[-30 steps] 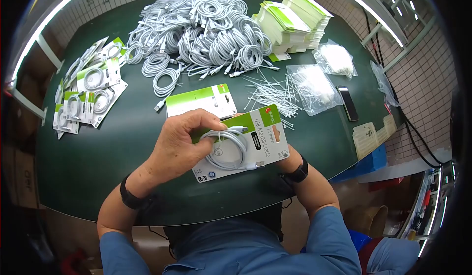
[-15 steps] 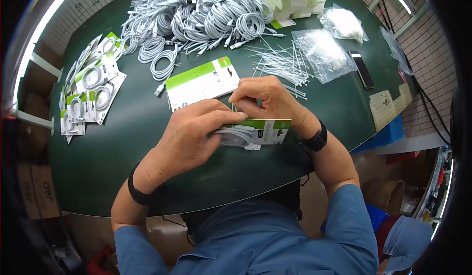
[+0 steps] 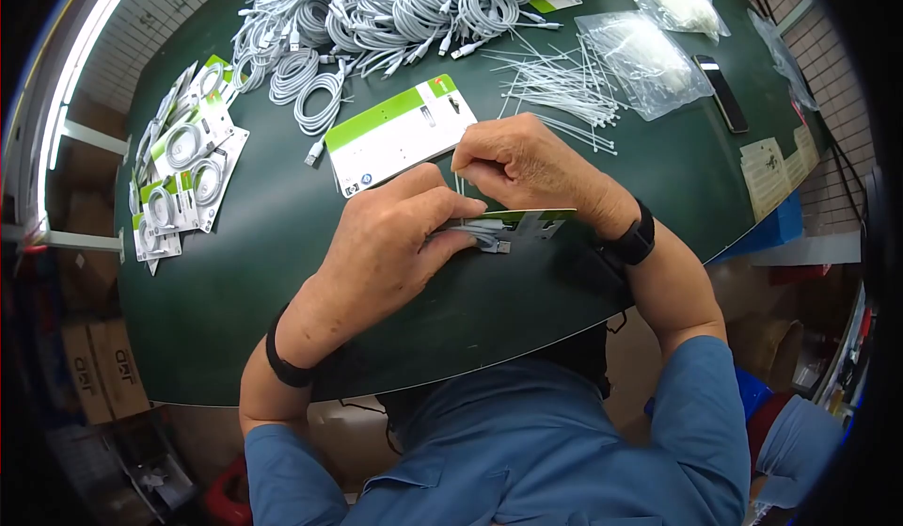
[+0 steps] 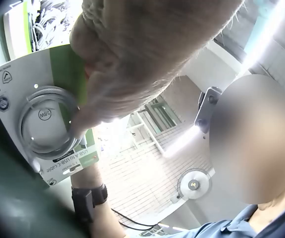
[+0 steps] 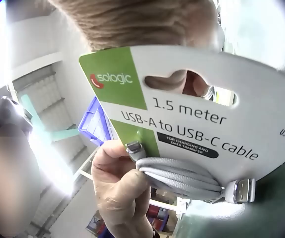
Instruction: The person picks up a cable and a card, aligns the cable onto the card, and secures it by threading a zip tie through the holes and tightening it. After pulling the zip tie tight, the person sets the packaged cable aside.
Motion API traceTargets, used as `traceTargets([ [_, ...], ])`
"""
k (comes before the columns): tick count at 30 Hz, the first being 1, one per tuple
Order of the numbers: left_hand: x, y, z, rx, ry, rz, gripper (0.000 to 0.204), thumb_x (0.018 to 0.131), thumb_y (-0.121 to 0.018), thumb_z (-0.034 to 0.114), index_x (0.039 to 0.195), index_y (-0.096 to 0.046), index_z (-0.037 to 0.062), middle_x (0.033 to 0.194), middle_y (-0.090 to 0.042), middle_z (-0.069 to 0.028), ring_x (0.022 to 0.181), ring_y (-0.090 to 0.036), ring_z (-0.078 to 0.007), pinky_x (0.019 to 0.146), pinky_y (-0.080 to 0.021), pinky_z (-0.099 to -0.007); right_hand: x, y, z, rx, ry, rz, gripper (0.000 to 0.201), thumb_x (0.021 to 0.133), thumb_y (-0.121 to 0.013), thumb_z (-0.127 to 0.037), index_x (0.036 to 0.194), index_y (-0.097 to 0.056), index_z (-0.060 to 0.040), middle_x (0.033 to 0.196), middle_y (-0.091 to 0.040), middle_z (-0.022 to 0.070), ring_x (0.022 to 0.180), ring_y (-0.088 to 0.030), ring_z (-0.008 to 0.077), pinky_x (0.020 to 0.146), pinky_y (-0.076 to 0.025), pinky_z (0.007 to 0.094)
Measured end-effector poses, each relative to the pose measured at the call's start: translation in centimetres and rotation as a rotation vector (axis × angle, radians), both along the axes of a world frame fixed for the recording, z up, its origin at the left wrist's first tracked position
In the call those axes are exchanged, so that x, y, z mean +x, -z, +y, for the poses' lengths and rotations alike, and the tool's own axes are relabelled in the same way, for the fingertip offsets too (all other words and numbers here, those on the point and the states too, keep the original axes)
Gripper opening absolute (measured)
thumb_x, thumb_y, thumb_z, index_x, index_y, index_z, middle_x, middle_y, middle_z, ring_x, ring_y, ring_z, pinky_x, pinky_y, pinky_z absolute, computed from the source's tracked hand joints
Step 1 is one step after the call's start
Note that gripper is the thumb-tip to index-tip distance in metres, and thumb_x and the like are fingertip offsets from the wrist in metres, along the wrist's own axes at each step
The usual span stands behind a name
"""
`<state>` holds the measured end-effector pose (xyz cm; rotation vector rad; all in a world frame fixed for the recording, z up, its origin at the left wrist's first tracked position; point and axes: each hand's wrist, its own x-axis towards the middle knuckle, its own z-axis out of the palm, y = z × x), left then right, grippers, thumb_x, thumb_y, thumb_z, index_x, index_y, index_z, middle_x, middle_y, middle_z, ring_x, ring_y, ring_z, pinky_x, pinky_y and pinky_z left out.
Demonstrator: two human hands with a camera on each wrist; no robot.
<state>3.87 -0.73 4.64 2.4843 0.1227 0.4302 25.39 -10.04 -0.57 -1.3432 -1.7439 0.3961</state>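
A coiled grey USB cable (image 5: 182, 177) lies against a green-and-white retail card (image 5: 241, 130), which the head view shows nearly edge-on. My left hand (image 3: 384, 236) pinches card and coil together at the card's left part, thumb on the coil's side. Behind the card, my right hand (image 3: 538, 167) has its fingers curled and pinches the thin white ends of a cable tie (image 3: 460, 183) that rise from the card's back. In the right wrist view the USB-A plug (image 5: 242, 191) hangs at the coil's end. My right fingertips are hidden behind the card there.
More flat cards (image 3: 400, 135) lie just beyond my hands. A heap of coiled cables (image 3: 376, 18) fills the back, with loose cable ties (image 3: 564, 84), bags of ties (image 3: 649, 60) and a phone (image 3: 722, 93) at right. Carded cables (image 3: 183, 145) are piled at left.
My right hand has come from behind the card to above its back edge and pinches the tie ends. The card has tipped from facing up to nearly edge-on.
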Motion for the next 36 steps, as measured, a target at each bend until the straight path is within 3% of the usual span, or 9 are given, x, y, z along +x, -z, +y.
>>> traceTargets([
  [7,0.4,0.8,0.0,0.234,0.036,-0.115,0.020,0.083,-0.082,0.008,0.101,-0.072,0.0062,0.087,-0.061,-0.0090,0.077,-0.067,-0.0307,0.068,-0.053,-0.0441,0.4,0.0,0.1,-0.087,0.014,-0.028,0.007,0.087,-0.073,0.001,0.092,-0.070,-0.0017,0.074,-0.068,0.0080,0.063,-0.065,0.0176,0.058,-0.050,0.0314],
  [11,0.1,0.8,0.6,0.166,-0.001,-0.117,0.020,0.081,-0.082,0.005,0.099,-0.072,0.0054,0.087,-0.063,-0.0098,0.077,-0.068,-0.0311,0.068,-0.054,-0.0432,0.6,-1.2,-0.6,-0.256,0.004,0.189,0.010,0.087,-0.073,0.001,0.096,-0.073,-0.0021,0.080,-0.071,0.0073,0.069,-0.067,0.0144,0.062,-0.051,0.0273],
  [14,-0.3,0.2,1.6,-0.076,-0.099,-0.091,0.019,0.079,-0.081,0.002,0.096,-0.072,0.0033,0.089,-0.067,-0.0111,0.080,-0.070,-0.0321,0.070,-0.055,-0.0423,1.5,-2.7,-1.0,-0.060,0.161,0.516,0.018,0.084,-0.079,0.000,0.101,-0.076,-0.0044,0.092,-0.075,0.0075,0.080,-0.070,0.0155,0.070,-0.053,0.0280],
  [15,-0.4,0.3,2.0,-0.082,-0.119,-0.120,0.019,0.079,-0.081,0.002,0.096,-0.072,0.0033,0.089,-0.067,-0.0111,0.080,-0.070,-0.0321,0.070,-0.055,-0.0423,1.6,-3.4,-1.1,-0.068,0.143,0.487,0.018,0.084,-0.079,0.000,0.101,-0.076,-0.0044,0.092,-0.075,0.0075,0.080,-0.070,0.0155,0.070,-0.053,0.0280],
  [18,-0.6,0.8,2.8,-0.152,-0.158,-0.100,0.017,0.078,-0.079,0.001,0.094,-0.072,0.0023,0.092,-0.070,-0.0120,0.084,-0.071,-0.0334,0.073,-0.057,-0.0420,1.3,-5.4,-1.9,0.257,-0.024,-0.037,0.026,0.079,-0.084,0.000,0.103,-0.076,-0.0069,0.099,-0.074,0.0081,0.084,-0.069,0.0199,0.074,-0.054,0.0324],
  [22,-0.6,1.5,2.7,-0.108,-0.163,-0.083,0.018,0.078,-0.078,0.001,0.095,-0.072,0.0033,0.094,-0.071,-0.0120,0.085,-0.072,-0.0344,0.075,-0.057,-0.0434,-1.6,-4.6,-1.4,0.268,0.004,-0.431,0.030,0.075,-0.087,-0.002,0.101,-0.075,-0.0073,0.099,-0.072,0.0074,0.081,-0.067,0.0248,0.072,-0.054,0.0385],
  [26,-0.4,2.3,2.3,-0.003,-0.187,-0.170,0.018,0.078,-0.077,0.001,0.094,-0.071,0.0044,0.094,-0.071,-0.0117,0.085,-0.072,-0.0348,0.074,-0.058,-0.0439,-1.4,-3.2,-1.2,0.297,0.019,-0.498,0.019,0.079,-0.078,-0.006,0.097,-0.073,-0.0095,0.098,-0.067,0.0042,0.082,-0.063,0.0257,0.072,-0.051,0.0384],
  [30,-0.2,2.7,2.3,0.012,-0.166,-0.241,0.017,0.079,-0.075,0.001,0.093,-0.070,0.0055,0.092,-0.070,-0.0102,0.082,-0.072,-0.0334,0.071,-0.058,-0.0423,-1.2,-2.8,-0.8,0.325,0.049,-0.495,0.027,0.077,-0.085,-0.005,0.099,-0.070,-0.0051,0.097,-0.071,0.0078,0.077,-0.065,0.0268,0.068,-0.053,0.0407],
  [36,-0.1,3.6,2.5,0.126,-0.119,-0.283,0.016,0.079,-0.076,0.001,0.093,-0.070,0.0064,0.092,-0.070,-0.0074,0.077,-0.071,-0.0291,0.067,-0.058,-0.0398,-1.5,-2.4,-0.7,0.342,0.126,-0.524,0.024,0.081,-0.082,-0.003,0.100,-0.067,-0.0046,0.095,-0.069,0.0082,0.077,-0.066,0.0277,0.067,-0.053,0.0398],
])
